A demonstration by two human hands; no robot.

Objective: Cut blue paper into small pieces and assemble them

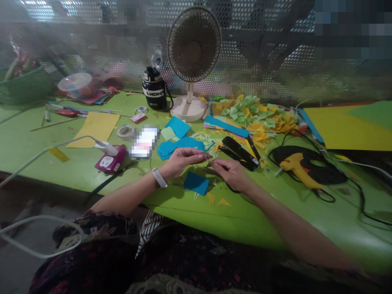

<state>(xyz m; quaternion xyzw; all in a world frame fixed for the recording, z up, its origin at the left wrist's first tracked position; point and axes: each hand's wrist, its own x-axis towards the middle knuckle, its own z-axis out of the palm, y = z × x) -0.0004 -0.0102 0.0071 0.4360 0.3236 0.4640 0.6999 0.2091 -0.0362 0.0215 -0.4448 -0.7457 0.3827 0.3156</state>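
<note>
My left hand (183, 161), with a white-banded watch (159, 178) on its wrist, is closed in a pinch. Its fingertips meet those of my right hand (230, 173), also pinched, above the table. Something small and thin sits between them, too small to name. A dark curved edge (232, 188) shows under my right palm; what it belongs to is hidden. Just below the hands lies a blue paper square (196, 183). Blue paper pieces (171, 149) lie beyond my left hand. Past my right hand rests a black stapler (239, 153). Small pale-green paper scraps (211, 141) are scattered behind the fingers.
A fan (194, 49) and a black bottle (154, 92) stand at the back. Cut green and orange paper (257, 112) is heaped right of them. A yellow glue gun (301, 169) with cables lies right. Left are a phone (144, 142), tape (125, 132) and a purple power adapter (110, 160).
</note>
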